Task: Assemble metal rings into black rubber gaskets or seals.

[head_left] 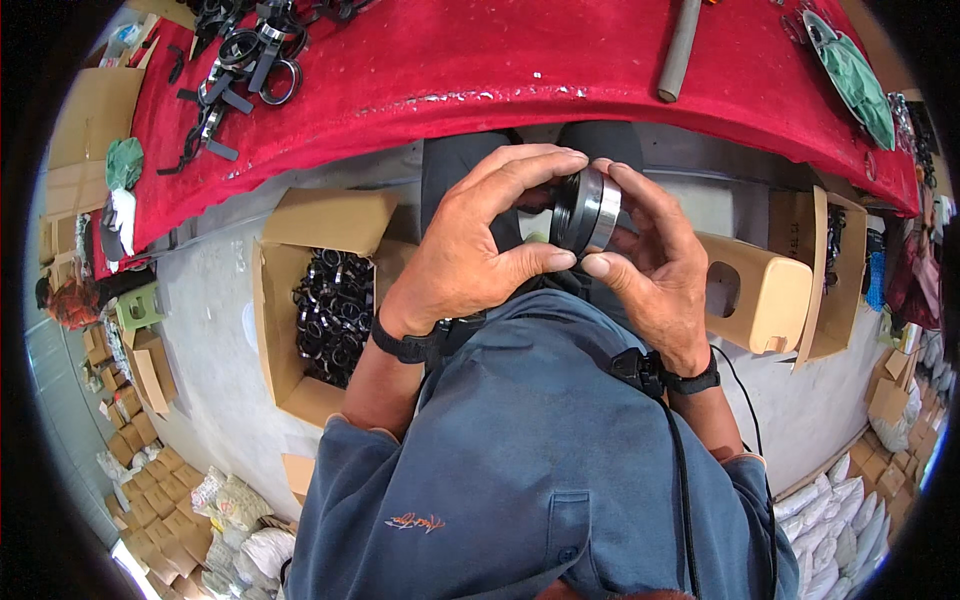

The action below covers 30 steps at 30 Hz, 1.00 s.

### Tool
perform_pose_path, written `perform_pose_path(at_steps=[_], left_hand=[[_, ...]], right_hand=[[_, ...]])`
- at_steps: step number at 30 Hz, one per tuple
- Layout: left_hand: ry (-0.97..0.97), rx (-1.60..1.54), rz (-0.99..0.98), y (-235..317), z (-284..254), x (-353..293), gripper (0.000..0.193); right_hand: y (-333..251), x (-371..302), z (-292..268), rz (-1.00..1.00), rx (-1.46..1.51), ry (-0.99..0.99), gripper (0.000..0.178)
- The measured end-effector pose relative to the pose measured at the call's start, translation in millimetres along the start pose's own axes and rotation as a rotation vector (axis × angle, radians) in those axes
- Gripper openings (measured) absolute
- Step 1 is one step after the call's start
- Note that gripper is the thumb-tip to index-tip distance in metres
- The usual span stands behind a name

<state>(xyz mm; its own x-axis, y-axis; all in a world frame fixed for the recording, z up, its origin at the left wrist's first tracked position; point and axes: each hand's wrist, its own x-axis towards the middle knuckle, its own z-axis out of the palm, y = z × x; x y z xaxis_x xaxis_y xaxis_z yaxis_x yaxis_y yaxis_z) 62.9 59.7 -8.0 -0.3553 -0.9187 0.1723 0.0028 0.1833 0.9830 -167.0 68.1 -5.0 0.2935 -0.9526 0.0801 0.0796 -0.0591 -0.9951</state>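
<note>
I have the round part (584, 212) up over the lap, just short of the edge of the red tabletop (450, 62). It is tipped up on its side, so its rim shows. One side is black with thin lines going around it, and the other side is a smooth, shiny silver band.

Both hands are closed on it. The left hand (490, 232) pinches the black side, with a finger at the top and the thumb at the bottom. The right hand (655, 245) holds the silver side the same way. The two thumbs are close to each other under the part. I can't tell if it has a hole through the middle.

I think it is small enough to be light, maybe with a bit of weight from the silver band if that is metal. It looks hard and stiff, so a squeeze should not bend it much. The silver looks slick, and my fingers could slide there. The black lines should give a better grip. I would hold it by the rim, finger and thumb across from each other, and not press on its flat faces. The shiny band might scratch, so I would be gentle with it.
</note>
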Motion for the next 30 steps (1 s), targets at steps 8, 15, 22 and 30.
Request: perform_pose_path(at_steps=[8, 15, 22, 30], left_hand=[[0.016, 0.030, 0.010, 3, 1, 0, 0.076], [0.014, 0.093, 0.022, 3, 0, -2, 0.077], [0.006, 0.051, 0.022, 5, 0, -4, 0.077], [-0.017, 0.137, 0.143, -10, 3, -4, 0.078]], right_hand=[[-3, 0, 2, 0.031, 0.086, 0.008, 0.074], [-6, -2, -1, 0.081, 0.089, -0.012, 0.075], [-5, -4, -1, 0.037, 0.069, -0.025, 0.074], [-3, -7, 4, 0.019, 0.010, 0.033, 0.071]])
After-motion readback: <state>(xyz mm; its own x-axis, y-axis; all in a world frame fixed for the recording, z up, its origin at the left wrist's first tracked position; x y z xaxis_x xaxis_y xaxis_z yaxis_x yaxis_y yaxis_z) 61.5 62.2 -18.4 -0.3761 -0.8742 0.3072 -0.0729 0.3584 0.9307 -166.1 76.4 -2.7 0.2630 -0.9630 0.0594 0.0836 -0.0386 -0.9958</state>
